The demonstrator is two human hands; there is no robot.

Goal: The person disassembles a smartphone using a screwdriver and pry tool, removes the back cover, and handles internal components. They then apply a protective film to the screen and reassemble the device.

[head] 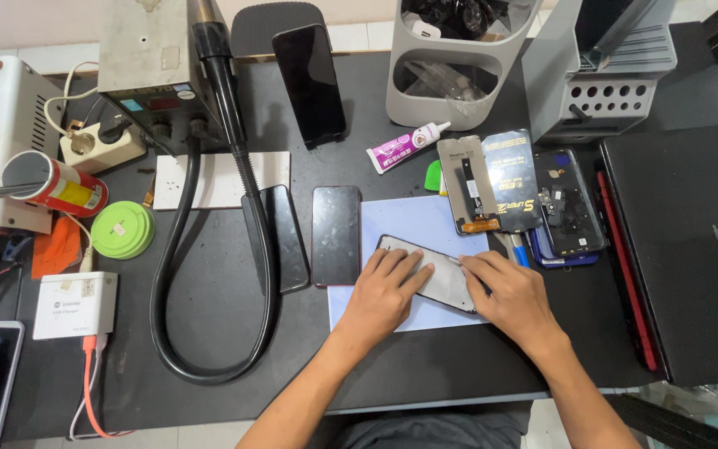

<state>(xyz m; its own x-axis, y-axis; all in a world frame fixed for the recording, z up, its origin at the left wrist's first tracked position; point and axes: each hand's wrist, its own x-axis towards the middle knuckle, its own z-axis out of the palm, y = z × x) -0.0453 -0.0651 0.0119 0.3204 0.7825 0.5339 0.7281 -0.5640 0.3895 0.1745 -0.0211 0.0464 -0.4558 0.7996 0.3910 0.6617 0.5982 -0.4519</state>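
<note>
You sat at a phone repair workbench. A hot-air station with its thick black hose stood on the dark table, several phones lay in a row, and an opened handset, a spare screen part and a small glue tube were near them.

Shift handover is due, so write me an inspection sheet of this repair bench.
Surface: black worktop, pale blue sheet under the work.
Job's things: dark phone screen panel flat on the sheet.
Clutter: two dark phones, glue tube, opened phone, green round lid, closed laptop.
Grips: left hand pressing flat on the panel; right hand at its right end, holding nothing.
Cables: thick black hose looping across the worktop; orange cable.
Surroundings: grey tool rack, grey bin.
</note>
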